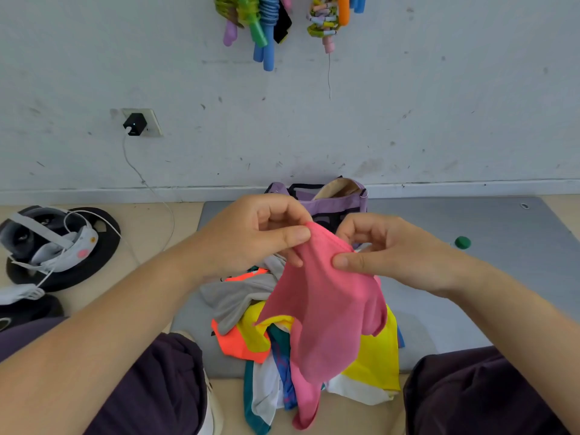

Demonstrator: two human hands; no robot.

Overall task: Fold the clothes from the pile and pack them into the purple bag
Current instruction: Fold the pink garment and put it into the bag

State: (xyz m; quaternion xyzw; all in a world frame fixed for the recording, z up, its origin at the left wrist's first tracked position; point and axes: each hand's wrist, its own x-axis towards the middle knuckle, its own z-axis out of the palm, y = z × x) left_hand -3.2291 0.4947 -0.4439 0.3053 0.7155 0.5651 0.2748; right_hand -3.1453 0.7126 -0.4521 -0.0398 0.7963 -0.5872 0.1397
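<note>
A pink garment (326,315) hangs in the air in front of me, held by its top edge. My left hand (251,233) pinches that edge on the left and my right hand (383,249) pinches it on the right. Below it lies the pile of clothes (248,337): grey, orange, yellow, white and teal pieces, partly hidden by the pink cloth. The purple bag (339,199) stands open against the wall behind my hands; its lower part is hidden.
A grey mat (489,271) lies under the pile and bag, with a small green cap (462,242) on its right. At the left, a headset with cables (47,240) rests on a black round base. My knees flank the pile.
</note>
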